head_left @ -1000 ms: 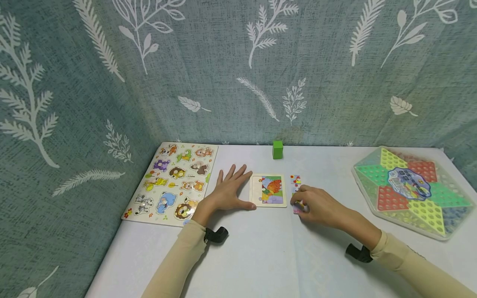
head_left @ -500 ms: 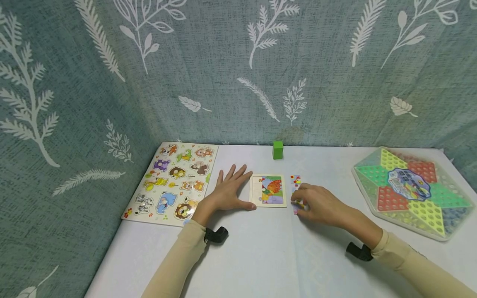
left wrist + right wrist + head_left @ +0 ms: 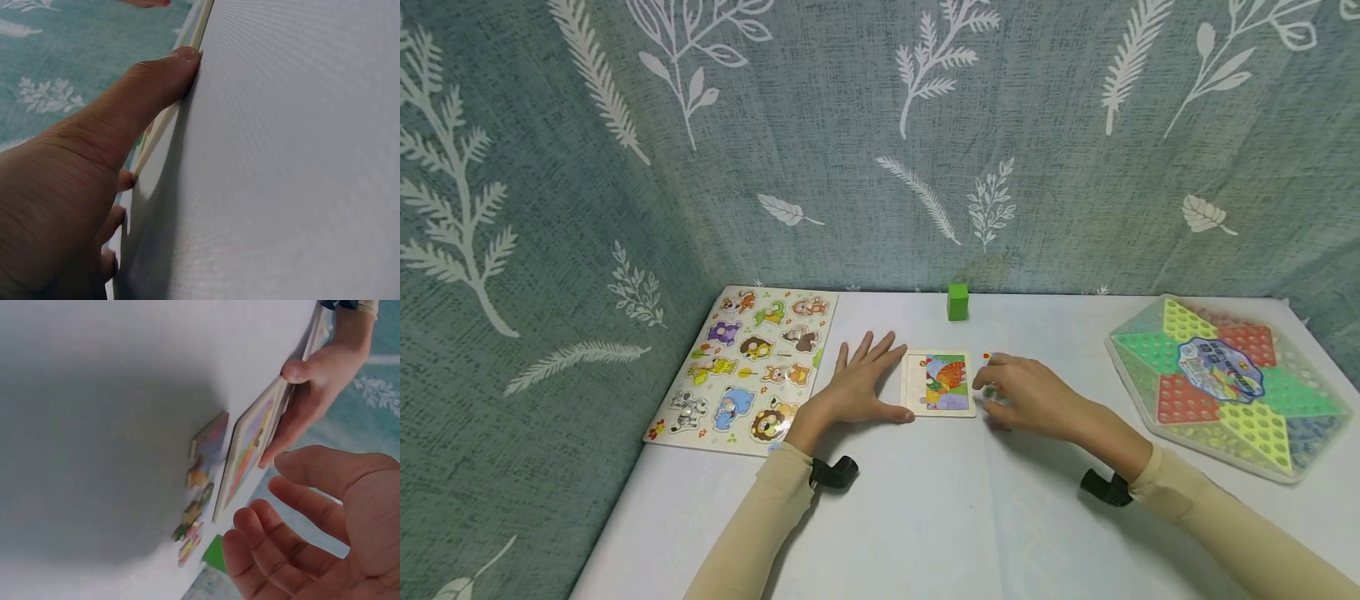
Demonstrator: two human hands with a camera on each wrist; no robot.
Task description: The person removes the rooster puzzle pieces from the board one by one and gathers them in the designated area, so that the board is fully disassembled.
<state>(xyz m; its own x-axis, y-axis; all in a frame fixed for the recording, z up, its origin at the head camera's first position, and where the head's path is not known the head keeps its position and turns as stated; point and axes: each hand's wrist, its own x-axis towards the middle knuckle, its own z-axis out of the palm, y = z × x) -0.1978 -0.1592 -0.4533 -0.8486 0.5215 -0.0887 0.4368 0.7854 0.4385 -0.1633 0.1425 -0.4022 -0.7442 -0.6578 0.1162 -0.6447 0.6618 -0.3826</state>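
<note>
Head cam has the left hand (image 3: 853, 396) spread wide, thumb and index at the left corners of a small wooden puzzle tray (image 3: 915, 383), but the left wrist cam is the one that shows the thumb (image 3: 147, 84) actually pressed on the tray's edge. The right hand (image 3: 1033, 400) is just right of the tray, mostly covering what's under it from above. Flip to the right wrist cam and you get the good stuff: thumb and fingers apart in a loose curl, and a row of loose puzzle pieces (image 3: 210, 434) lying on the surface (image 3: 81, 487) beside the tray. Inside the tray, a chicken picture (image 3: 946, 382) fills the right part, with a strip of bare wood on the left. Over on the far right there's a clear six-sided game box (image 3: 1213, 392) with a red, green and yellow board of holes, and its see-through corners hold small reddish, yellowish and bluish bits, too blurry to make out. Left side has an animal board (image 3: 752, 367) filled with animal shapes, and a green block (image 3: 958, 302) stands behind the tray.
</note>
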